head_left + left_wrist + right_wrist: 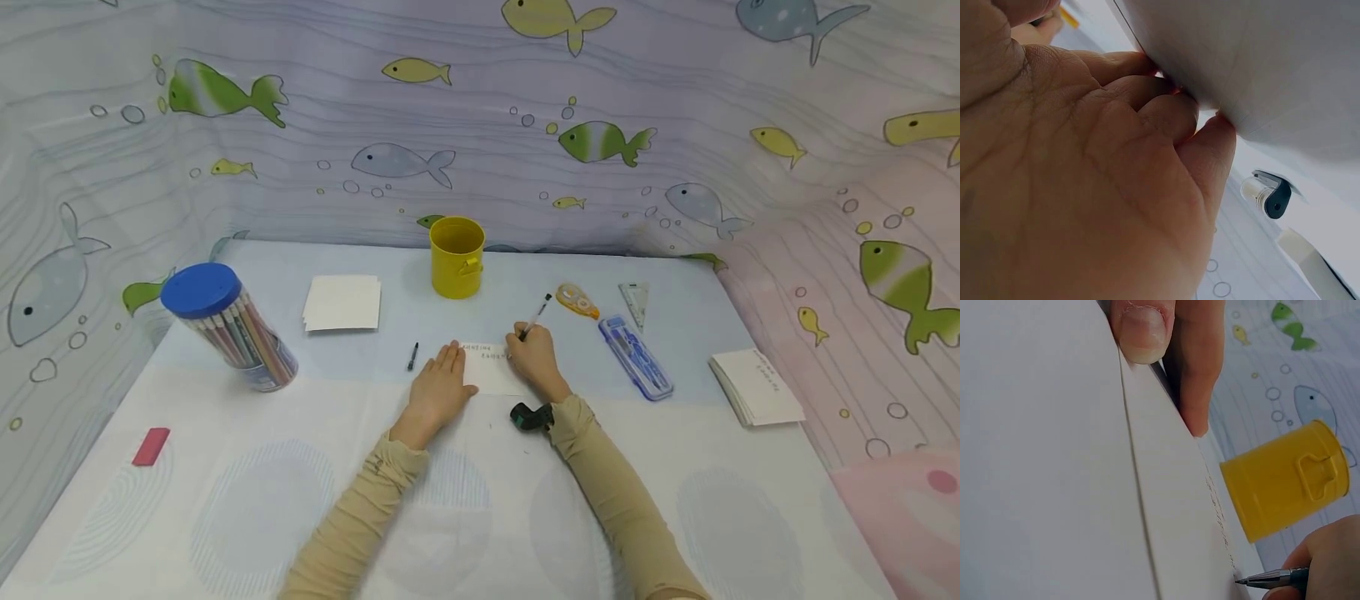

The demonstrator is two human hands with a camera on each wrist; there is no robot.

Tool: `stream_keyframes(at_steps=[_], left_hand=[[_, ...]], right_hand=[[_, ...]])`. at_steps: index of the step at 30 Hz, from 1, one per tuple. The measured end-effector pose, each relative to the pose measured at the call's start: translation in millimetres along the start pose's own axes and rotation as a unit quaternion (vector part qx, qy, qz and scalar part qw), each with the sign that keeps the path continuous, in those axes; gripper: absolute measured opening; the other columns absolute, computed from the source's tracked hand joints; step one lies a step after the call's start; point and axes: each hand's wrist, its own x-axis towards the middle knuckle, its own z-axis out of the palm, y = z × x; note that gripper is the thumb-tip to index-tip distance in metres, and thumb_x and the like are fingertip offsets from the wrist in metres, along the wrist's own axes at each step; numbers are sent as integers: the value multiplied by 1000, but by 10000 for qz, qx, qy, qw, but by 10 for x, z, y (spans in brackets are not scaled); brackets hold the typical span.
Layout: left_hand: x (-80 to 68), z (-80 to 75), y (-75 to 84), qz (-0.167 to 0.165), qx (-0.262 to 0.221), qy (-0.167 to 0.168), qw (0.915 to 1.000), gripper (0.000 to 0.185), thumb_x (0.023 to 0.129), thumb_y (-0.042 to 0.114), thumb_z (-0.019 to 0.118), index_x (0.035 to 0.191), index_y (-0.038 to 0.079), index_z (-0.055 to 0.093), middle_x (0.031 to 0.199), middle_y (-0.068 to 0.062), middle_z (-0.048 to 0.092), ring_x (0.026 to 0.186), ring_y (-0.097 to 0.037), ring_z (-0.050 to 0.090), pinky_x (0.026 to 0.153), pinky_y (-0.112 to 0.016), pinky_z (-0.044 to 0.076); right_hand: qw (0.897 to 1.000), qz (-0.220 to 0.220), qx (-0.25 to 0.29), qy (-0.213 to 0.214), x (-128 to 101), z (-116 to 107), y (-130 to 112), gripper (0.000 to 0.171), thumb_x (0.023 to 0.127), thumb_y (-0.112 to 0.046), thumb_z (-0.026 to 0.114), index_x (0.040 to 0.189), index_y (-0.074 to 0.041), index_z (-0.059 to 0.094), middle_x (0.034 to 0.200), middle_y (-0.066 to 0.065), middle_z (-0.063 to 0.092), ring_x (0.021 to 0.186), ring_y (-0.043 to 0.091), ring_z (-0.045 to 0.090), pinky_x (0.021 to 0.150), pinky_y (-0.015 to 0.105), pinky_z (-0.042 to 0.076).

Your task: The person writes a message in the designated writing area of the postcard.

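Observation:
A white card (495, 379) with lines of small dark handwriting lies in the middle of the table. My left hand (437, 387) rests on the card's left edge, fingers stretched forward; its palm side (1085, 162) fills much of the left wrist view. With my right hand (536, 360) I grip a pen (539, 308), its back end tilted up and away. In the right wrist view the pen's metal tip (1263, 579) meets the card at the end of a written line. A small black-clipped pen cap (413, 357) lies left of my left hand.
Behind the card stands a yellow bucket (457, 271). Blank cards (342, 303) and a blue-lidded jar of pencils (251, 342) are leftward, with a red block (152, 447). To the right lie correction tape (576, 300), a triangular ruler (636, 302), a blue case (636, 358) and written cards (757, 387).

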Motion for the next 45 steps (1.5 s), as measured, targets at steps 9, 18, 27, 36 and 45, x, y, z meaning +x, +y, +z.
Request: stream_keyframes(at_steps=[9,18,27,36,45], left_hand=[[-31,29,-14,35,-110,-11,9999,73,98,36,55,149,-7,27,159,-22,21,149,-34,21,121,-47,24],[25,15,-1,25,-38,65,10000,72,98,37,54,150,-6,27,160,-20,20,149,-32,20,121,-46,24],[31,11,4,11,32,40,10000,73,98,37,54,150,-6,26,160,-20,20,150,-32,20,122,-46,23],[20,-8,19,27,-100,80,9999,73,97,36,55,149,-7,27,160,-21,20,149,-33,20,122,-46,23],[10,10,5,13,-92,79,9999,72,97,35,55,149,-7,28,160,-20,21,149,-33,21,121,-47,23]], right_hand=[[9986,168,406,293,-71,-9,13,40,84,1,47,52,-13,26,47,-9,15,47,10,12,44,21,12],[9991,104,303,294,-17,-45,-16,41,85,1,46,52,-14,25,47,-9,15,46,10,11,44,20,11],[9997,158,160,126,-18,-52,-22,43,87,0,47,53,-14,26,48,-7,16,47,10,12,45,20,12],[9998,137,68,117,-1,-55,-3,42,87,-2,47,53,-14,25,48,-7,16,47,11,11,46,21,12],[9973,111,659,307,-24,-38,5,41,85,0,45,53,-15,25,45,-9,17,42,7,13,42,20,14]])
